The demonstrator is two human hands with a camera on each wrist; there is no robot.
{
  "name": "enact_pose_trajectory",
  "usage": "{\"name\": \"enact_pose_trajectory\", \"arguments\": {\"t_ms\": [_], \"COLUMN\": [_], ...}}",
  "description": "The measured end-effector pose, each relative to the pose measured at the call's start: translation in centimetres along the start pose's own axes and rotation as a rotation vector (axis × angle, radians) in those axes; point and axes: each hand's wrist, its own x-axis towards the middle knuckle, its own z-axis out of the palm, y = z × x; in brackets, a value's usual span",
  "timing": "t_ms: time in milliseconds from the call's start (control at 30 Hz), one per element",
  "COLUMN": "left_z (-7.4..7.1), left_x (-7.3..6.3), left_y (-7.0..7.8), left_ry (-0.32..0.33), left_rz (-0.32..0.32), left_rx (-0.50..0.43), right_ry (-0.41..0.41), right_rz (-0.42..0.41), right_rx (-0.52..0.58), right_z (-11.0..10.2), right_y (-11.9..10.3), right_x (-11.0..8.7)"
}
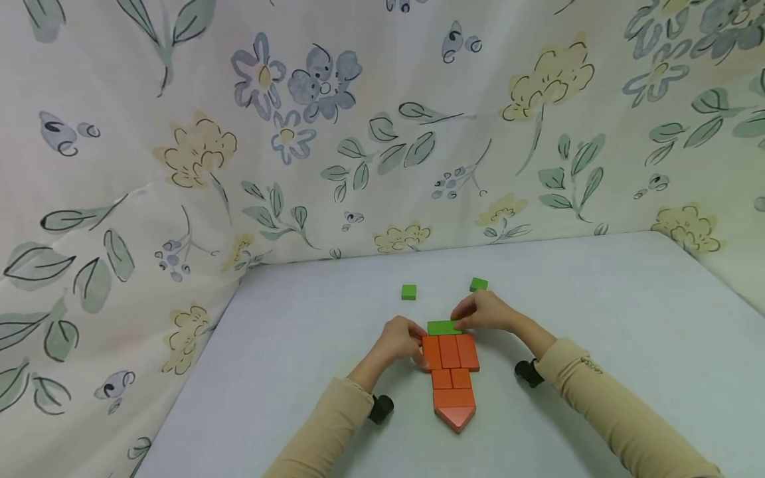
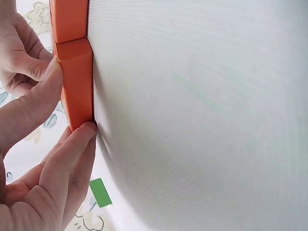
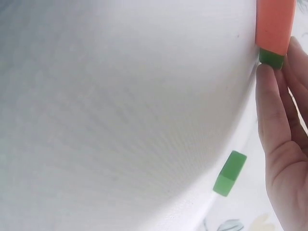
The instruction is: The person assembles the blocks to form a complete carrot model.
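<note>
Flat orange blocks (image 1: 449, 352) lie together on the table, with a pointed orange block (image 1: 457, 417) at the near end. A green rectangular block (image 1: 441, 328) lies across their far end. My left hand (image 1: 402, 338) grips the left orange block (image 2: 77, 82) of the wide row, thumb on its near end and fingers at its far end. The fingers of my right hand (image 1: 487, 311) pinch the right end of the green block; in the right wrist view, the thumb presses against its green end (image 3: 271, 58).
Two small green blocks lie farther back, one green block (image 1: 409, 292) to the left and another green block (image 1: 479, 284) just beyond my right hand. A white table (image 1: 597, 299) lies under everything. A floral cloth (image 1: 382, 133) hangs behind and at the sides.
</note>
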Motion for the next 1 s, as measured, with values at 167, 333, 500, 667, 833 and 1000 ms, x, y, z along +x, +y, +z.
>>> {"name": "enact_pose_trajectory", "arguments": {"t_ms": [167,333,500,667,833,1000], "left_z": [-0.07,-0.09,-0.04,-0.06,-0.11,-0.11], "left_x": [-0.03,-0.07,-0.01,-0.01,-0.05,-0.05], "left_y": [0.01,0.02,0.05,0.06,0.08,0.02], "left_ry": [0.002,-0.002,0.001,-0.002,-0.005,-0.006], "left_rz": [0.009,-0.001,-0.007,-0.015,-0.015,-0.011], "left_rx": [-0.004,0.003,0.015,0.015,0.010,0.004], "right_ry": [-0.003,-0.010,-0.009,-0.013,-0.018,-0.023], "right_rz": [-0.007,0.008,0.023,0.017,0.032,0.032], "right_rx": [-0.003,0.002,0.006,0.007,0.019,0.016], "right_z": [-0.02,-0.03,0.02,0.06,0.05,0.04], "right_y": [-0.04,0.04,0.03,-0.08,-0.11,-0.15], "right_x": [0.03,0.14,0.15,0.07,0.14,0.16]}}
